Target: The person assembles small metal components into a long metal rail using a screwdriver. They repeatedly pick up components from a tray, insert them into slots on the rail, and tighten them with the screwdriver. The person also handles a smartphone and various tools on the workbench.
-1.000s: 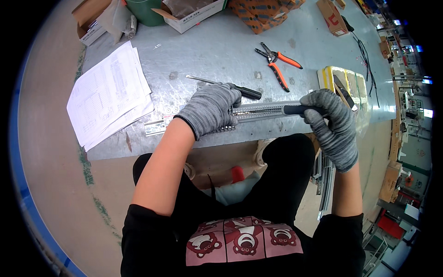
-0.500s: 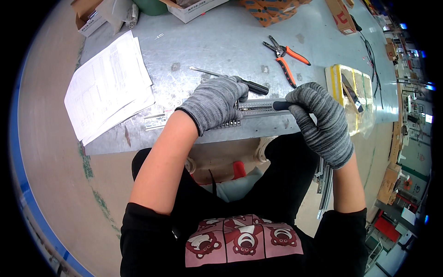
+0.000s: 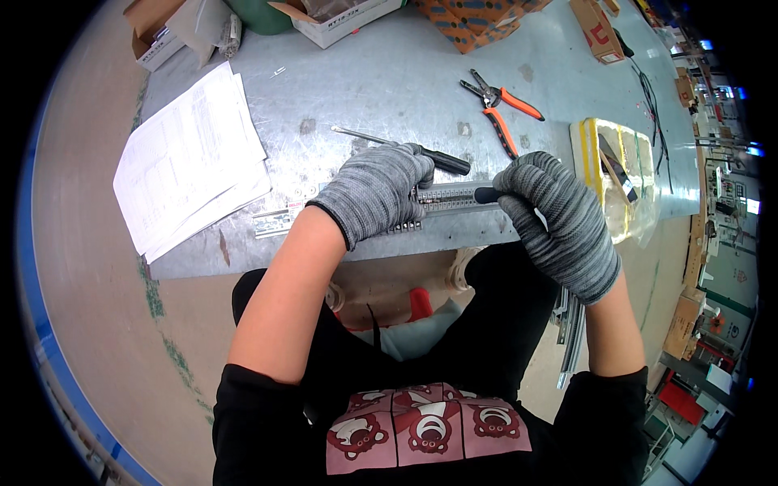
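— Workpiece?
— Grey terminal strip (image 3: 455, 197), one, centre of frame, on the table (image 3: 389, 89) near its lower edge. Pale metal rail (image 3: 271, 224), end showing left of centre.
— Right hand?
— My right hand (image 3: 561, 223), gloved, right of centre: fingers closed round a dark-handled tool (image 3: 487, 195), pointing left over the strip. Tip: not distinguishable.
— Left hand?
— My left hand (image 3: 375, 193), gloved, centre: curled over the strip's left part. Fingertips hidden; pinching or merely pressing, I cannot tell.
— Step in hand?
— Tool work along the strip, I judge, the left hand bracing.
— Next move calls for?
— Probably a firm brace and the tool lined up with the row.
— Adjacent stock?
— Black-handled screwdriver (image 3: 448, 162), loose, just above my left hand; orange-handled pliers (image 3: 492, 98), upper right of centre.
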The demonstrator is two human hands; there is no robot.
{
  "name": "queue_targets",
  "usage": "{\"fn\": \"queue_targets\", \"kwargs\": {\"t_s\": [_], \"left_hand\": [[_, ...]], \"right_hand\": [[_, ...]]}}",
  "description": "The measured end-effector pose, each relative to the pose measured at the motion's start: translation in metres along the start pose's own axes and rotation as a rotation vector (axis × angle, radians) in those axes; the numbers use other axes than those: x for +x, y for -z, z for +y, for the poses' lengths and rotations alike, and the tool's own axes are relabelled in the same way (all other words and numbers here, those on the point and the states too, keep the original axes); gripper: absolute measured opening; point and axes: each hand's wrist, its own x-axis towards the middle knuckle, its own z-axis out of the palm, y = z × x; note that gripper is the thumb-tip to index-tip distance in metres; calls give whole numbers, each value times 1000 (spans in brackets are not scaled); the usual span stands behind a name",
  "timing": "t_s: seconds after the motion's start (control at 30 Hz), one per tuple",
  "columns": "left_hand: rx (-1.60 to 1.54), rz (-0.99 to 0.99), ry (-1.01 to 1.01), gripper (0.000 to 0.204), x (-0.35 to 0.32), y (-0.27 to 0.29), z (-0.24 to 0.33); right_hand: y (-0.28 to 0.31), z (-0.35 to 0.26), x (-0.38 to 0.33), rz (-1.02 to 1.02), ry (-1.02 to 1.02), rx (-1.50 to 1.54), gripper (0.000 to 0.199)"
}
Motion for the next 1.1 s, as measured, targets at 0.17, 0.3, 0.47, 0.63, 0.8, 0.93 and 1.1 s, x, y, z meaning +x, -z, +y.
{"fn": "queue_targets", "kwargs": {"t_s": [0.17, 0.3, 0.47, 0.63, 0.8, 0.93, 1.1], "left_hand": [[-29, 0, 1, 38, 0, 2, 0], [-37, 5, 2, 37, 1, 0, -1], [-35, 41, -27, 40, -3, 0, -2], [-30, 0, 10, 42, -1, 3, 3], [-40, -23, 35, 43, -1, 3, 3], [-36, -12, 24, 43, -2, 4, 3], [-38, -30, 32, 42, -3, 8, 5]], "right_hand": [[1, -8, 3, -104, -49, -104, 12], [5, -10, 6, -140, -12, -165, 12], [9, -15, 10, -141, -39, -115, 13], [5, -9, 6, -103, -16, -94, 13], [3, -8, 5, -76, 25, -126, 13], [4, -10, 6, -121, -17, -130, 13], [4, -9, 7, -132, -26, -132, 12]]}}
